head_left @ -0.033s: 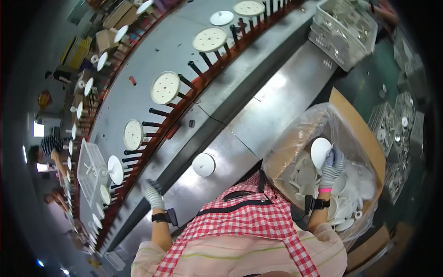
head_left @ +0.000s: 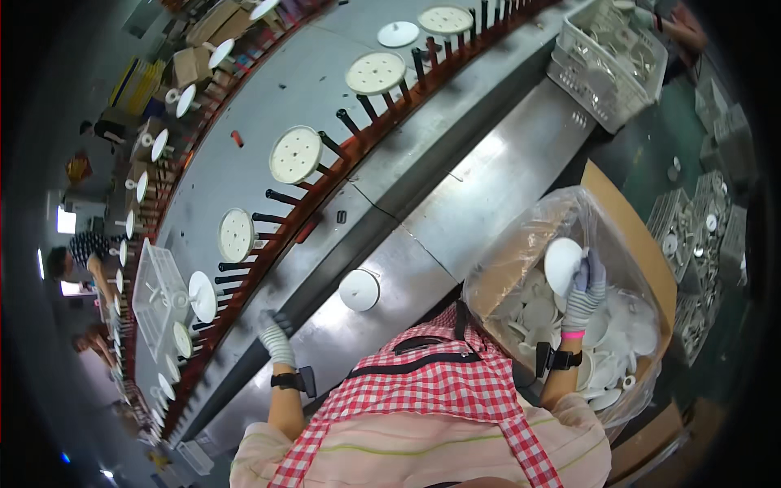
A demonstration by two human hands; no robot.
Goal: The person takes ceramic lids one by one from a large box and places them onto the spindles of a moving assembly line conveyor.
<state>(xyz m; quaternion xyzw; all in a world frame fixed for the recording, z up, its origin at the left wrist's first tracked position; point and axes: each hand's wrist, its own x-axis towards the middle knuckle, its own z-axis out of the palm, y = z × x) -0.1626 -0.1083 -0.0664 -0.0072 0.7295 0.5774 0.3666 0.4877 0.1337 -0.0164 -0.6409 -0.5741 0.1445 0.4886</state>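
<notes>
In the open box at my right, my right hand (head_left: 584,294), in a striped glove, grips the edge of a white plastic disc (head_left: 563,267). The disc is held tilted above a heap of loose white plastic parts (head_left: 606,370). My left hand (head_left: 277,337), gloved too, is over the lower steel ledge at the left, its fingers apart and slightly blurred. I see nothing in it. Between my hands, another round white disc (head_left: 359,290) with a small nub on top lies on the steel surface.
A curved conveyor rail (head_left: 346,159) with black and red pegs carries white discs. Clear plastic lines the cardboard box (head_left: 630,220). One crate of parts (head_left: 602,93) stands far right, another white crate (head_left: 159,293) left. Co-workers (head_left: 85,252) are at the far left.
My left hand has shifted slightly right and its fingers look less smeared. The disc in my right hand has moved a little and tilted. My view has shifted slightly.
</notes>
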